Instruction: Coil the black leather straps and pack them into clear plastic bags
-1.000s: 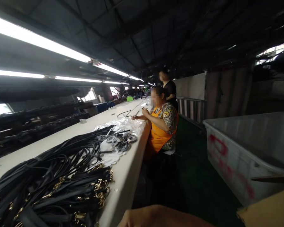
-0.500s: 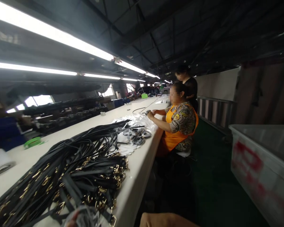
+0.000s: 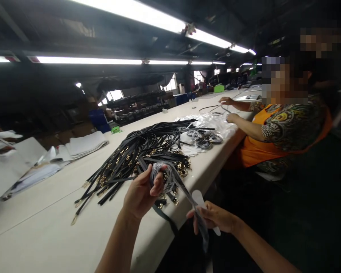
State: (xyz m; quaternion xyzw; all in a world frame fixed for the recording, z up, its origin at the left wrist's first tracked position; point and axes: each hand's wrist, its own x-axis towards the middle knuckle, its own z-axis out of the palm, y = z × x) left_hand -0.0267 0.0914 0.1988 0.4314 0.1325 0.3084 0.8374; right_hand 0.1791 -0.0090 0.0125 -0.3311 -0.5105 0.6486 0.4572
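Beyond strap pile point(image 3: 147, 151): coiled straps point(image 3: 206, 139), clear bags point(image 3: 226, 127), seated co-worker point(image 3: 287, 129). Left of pile: folded white sheets point(image 3: 86, 144). Before pile, partly blocking view: gray coil point(image 3: 168, 181), gripped in curled fingers of left hand point(image 3: 139, 193); loose end point(image 3: 184, 188) and white strip point(image 3: 198, 198) (rounded tip upward) gripped in right hand point(image 3: 216, 217).

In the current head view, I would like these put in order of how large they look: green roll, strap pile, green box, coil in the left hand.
1. Strap pile
2. Coil
3. Green roll and green box: too alike to rank.
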